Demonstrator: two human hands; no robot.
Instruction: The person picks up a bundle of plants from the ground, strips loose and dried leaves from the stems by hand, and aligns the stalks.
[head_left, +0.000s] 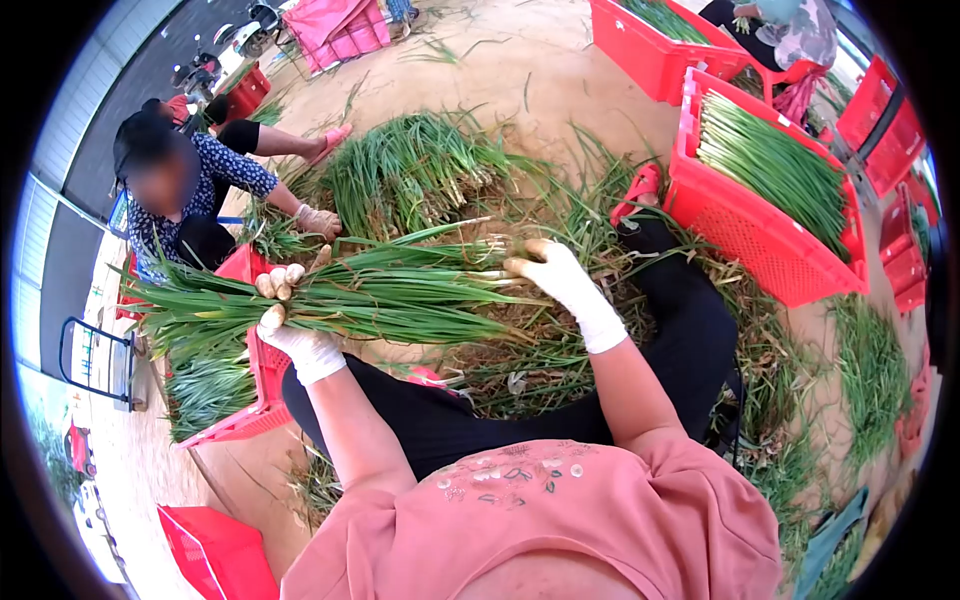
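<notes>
A long bunch of green onions [400,300] lies across my lap, leaves to the left and pale stem ends to the right. My left hand [290,325], in a white glove with stained fingertips, is closed around the leafy part. At the stem ends my right hand [560,280], gloved too, has its thumb and fingers closed on a few pale stems. Just beyond the bunch, a large heap of green onions [410,165] rests on the ground. Cut leaves and dry trimmings [530,365] lie beneath and around my legs.
A red crate [770,240] of neatly laid green onions stands at right, another red crate [650,50] behind it. Left of my knee is a crate [240,415] with more greens. A co-worker [175,190] sits at left, a gloved hand by the heap. A red bin [215,550] sits lower left.
</notes>
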